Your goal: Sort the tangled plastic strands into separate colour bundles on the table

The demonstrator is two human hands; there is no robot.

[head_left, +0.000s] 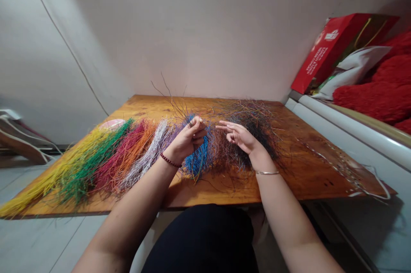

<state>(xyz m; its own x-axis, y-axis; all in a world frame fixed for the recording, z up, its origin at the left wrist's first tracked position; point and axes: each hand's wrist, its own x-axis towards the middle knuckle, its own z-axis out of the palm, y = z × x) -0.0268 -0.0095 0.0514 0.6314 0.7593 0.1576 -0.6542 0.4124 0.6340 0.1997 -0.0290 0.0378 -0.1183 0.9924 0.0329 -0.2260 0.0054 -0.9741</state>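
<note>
My left hand [192, 132] is closed in a pinch on a few thin dark wires [173, 101], whose loose ends fan up and to the left. To its right, my right hand [239, 135] has two fingers stretched toward the left hand and the others curled. I see nothing held in it, though a fine strand could be too small to show. Beneath the hands lie a bundle of blue wires [196, 159] and brownish ones [218, 142]. A tangled heap of dark, mixed wires [257, 125] sits behind and beside my right hand.
Bundles of yellow [61, 164], green [91, 164], magenta [120, 157], orange [138, 149] and white wires [150, 153] cover the left of the wooden table [205, 194]. A light strip [334, 159] lies right. A red bag [327, 52] and red fluffy pile [379, 95] stand beyond.
</note>
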